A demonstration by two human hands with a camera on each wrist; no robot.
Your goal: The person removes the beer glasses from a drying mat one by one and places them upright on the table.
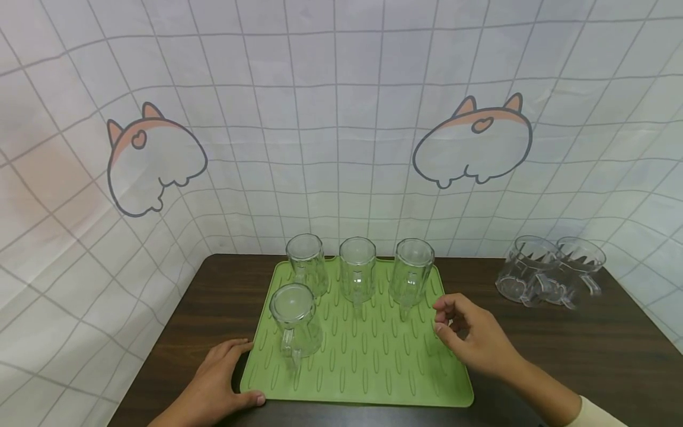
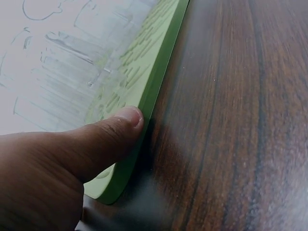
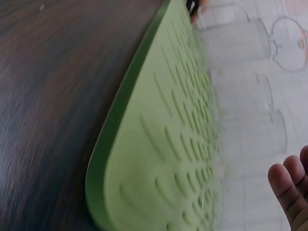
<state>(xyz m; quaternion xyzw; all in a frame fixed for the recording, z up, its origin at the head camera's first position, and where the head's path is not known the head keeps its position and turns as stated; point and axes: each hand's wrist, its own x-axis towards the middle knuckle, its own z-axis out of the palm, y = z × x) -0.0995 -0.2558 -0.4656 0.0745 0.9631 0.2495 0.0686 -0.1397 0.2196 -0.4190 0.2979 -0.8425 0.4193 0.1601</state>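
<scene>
A green ridged mat (image 1: 347, 362) lies on the dark wooden table. Three clear glass mugs stand along its back: a left one (image 1: 308, 264), a middle one (image 1: 357, 270) and a right one (image 1: 412, 271). Nearer the front left of the mat is another glass mug (image 1: 295, 320). My left hand (image 1: 216, 379) rests at the mat's front left corner, fingers along the left side and thumb (image 2: 113, 134) touching the front edge. Over the mat's right edge hovers my right hand (image 1: 477, 338), its fingers loosely bent and holding nothing.
Two more clear glass mugs, one (image 1: 525, 270) beside another (image 1: 578, 255), stand at the back right of the table (image 1: 581, 350). A white grid-patterned curtain (image 1: 336, 136) with cartoon figures hangs behind and at both sides.
</scene>
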